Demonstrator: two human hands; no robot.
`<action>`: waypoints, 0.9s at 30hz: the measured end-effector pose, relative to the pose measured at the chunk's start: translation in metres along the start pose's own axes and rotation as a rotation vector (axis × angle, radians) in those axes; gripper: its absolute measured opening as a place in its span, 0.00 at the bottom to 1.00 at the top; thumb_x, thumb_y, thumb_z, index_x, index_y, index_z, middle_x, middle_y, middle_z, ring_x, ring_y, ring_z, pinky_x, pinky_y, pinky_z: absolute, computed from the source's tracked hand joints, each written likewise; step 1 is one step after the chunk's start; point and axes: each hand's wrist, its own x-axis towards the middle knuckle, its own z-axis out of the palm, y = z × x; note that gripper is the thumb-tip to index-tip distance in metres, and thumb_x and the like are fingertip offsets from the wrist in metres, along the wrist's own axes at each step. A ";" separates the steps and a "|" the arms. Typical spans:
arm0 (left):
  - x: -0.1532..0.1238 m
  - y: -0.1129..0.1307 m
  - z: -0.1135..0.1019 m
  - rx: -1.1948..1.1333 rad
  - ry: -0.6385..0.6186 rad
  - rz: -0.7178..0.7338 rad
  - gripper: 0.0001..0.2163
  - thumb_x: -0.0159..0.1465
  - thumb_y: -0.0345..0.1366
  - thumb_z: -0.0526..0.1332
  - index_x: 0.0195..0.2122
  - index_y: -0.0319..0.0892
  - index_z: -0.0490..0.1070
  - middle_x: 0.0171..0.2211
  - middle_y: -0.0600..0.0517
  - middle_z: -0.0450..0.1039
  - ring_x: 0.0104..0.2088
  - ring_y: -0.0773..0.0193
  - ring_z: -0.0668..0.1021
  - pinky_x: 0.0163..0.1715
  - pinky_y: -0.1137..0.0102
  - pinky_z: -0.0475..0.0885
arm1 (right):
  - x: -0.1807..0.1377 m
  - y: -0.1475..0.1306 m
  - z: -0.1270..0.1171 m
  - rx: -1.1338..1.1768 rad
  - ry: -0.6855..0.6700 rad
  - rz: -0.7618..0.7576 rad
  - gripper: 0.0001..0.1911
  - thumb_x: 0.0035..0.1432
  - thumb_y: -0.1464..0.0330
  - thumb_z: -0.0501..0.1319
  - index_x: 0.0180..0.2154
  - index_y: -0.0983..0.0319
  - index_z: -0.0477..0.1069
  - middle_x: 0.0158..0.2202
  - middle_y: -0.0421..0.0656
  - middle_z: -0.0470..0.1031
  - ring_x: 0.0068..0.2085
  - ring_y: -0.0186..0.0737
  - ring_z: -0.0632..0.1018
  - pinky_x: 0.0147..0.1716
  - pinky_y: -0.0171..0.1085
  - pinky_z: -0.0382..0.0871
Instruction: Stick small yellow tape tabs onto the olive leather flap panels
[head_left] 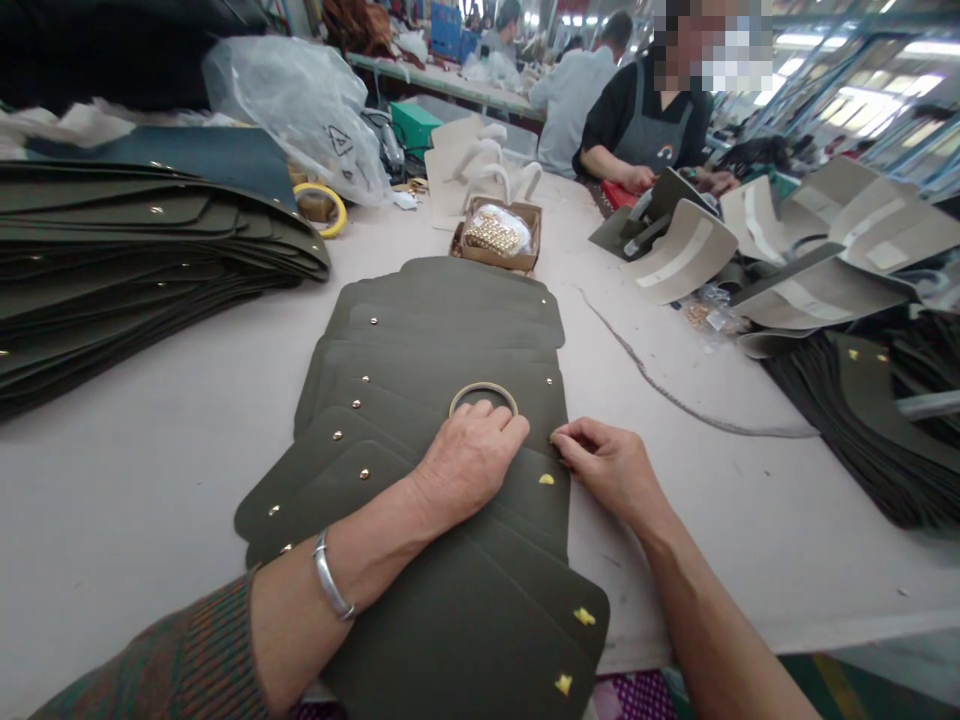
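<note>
Dark olive panels, leather-like and fitted with small metal studs, lie overlapped in a fanned stack in front of me. My left hand rests on them, fingers curled round a thin roll of tape. At the stack's right edge, my right hand pinches a small piece of yellow tape against a panel, its fingertips partly hiding the piece. Nearer to me, yellow tape bits cover spots along the right edges of several panels. Studs on the left side are uncovered.
More olive panels are piled at the left, beside a wide yellow tape roll and a plastic bag. Behind the stack stands a box of gold chain. Beige curved pieces lie right. A co-worker sits across the table.
</note>
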 end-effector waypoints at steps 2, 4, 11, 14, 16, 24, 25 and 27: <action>-0.001 0.000 0.000 -0.002 -0.002 0.001 0.07 0.68 0.31 0.50 0.37 0.41 0.67 0.33 0.49 0.68 0.35 0.58 0.69 0.37 0.64 0.66 | 0.001 -0.002 0.001 -0.071 0.020 -0.039 0.10 0.55 0.64 0.59 0.27 0.61 0.76 0.20 0.39 0.75 0.22 0.34 0.73 0.22 0.33 0.63; -0.001 -0.001 0.001 -0.001 -0.004 0.002 0.08 0.68 0.32 0.50 0.37 0.41 0.67 0.33 0.49 0.68 0.35 0.58 0.69 0.36 0.64 0.66 | 0.003 -0.002 0.001 -0.103 0.024 -0.066 0.10 0.55 0.64 0.59 0.29 0.61 0.76 0.20 0.38 0.75 0.22 0.34 0.73 0.23 0.33 0.63; 0.000 -0.003 0.001 -0.019 0.033 0.017 0.08 0.68 0.31 0.50 0.36 0.40 0.67 0.33 0.48 0.69 0.36 0.58 0.69 0.37 0.64 0.65 | -0.005 0.012 -0.007 -0.128 0.116 -0.141 0.12 0.59 0.60 0.59 0.39 0.62 0.72 0.21 0.38 0.74 0.22 0.35 0.74 0.25 0.35 0.66; 0.000 -0.002 0.000 -0.025 0.039 0.021 0.08 0.68 0.31 0.50 0.35 0.40 0.67 0.33 0.48 0.69 0.35 0.58 0.69 0.36 0.63 0.65 | -0.012 0.017 -0.008 -0.169 0.108 -0.323 0.11 0.62 0.63 0.56 0.34 0.61 0.74 0.30 0.43 0.78 0.30 0.38 0.77 0.32 0.36 0.69; 0.000 -0.001 -0.002 -0.021 0.036 0.025 0.08 0.68 0.31 0.50 0.35 0.40 0.67 0.33 0.48 0.70 0.35 0.58 0.70 0.36 0.64 0.66 | -0.013 0.017 -0.005 -0.223 0.115 -0.395 0.10 0.62 0.66 0.56 0.35 0.60 0.75 0.34 0.44 0.79 0.34 0.39 0.78 0.36 0.38 0.70; -0.005 -0.005 -0.012 -0.155 0.007 0.005 0.09 0.69 0.31 0.48 0.38 0.39 0.67 0.33 0.49 0.70 0.36 0.61 0.73 0.39 0.66 0.70 | 0.000 -0.002 0.003 -0.421 0.082 -0.335 0.09 0.62 0.66 0.56 0.33 0.60 0.73 0.29 0.41 0.75 0.30 0.36 0.75 0.32 0.34 0.66; -0.005 -0.006 -0.013 -0.173 0.022 -0.001 0.09 0.69 0.31 0.48 0.38 0.39 0.67 0.33 0.49 0.70 0.36 0.62 0.74 0.39 0.67 0.71 | 0.000 -0.004 0.001 -0.433 0.068 -0.338 0.09 0.61 0.66 0.56 0.32 0.59 0.73 0.27 0.40 0.74 0.29 0.35 0.75 0.31 0.34 0.65; -0.006 -0.009 -0.012 -0.195 0.067 -0.008 0.09 0.69 0.31 0.48 0.38 0.39 0.67 0.33 0.50 0.71 0.36 0.63 0.75 0.38 0.69 0.72 | -0.003 -0.007 -0.004 -0.455 0.016 -0.353 0.08 0.60 0.66 0.57 0.31 0.59 0.73 0.26 0.39 0.73 0.27 0.34 0.74 0.29 0.33 0.63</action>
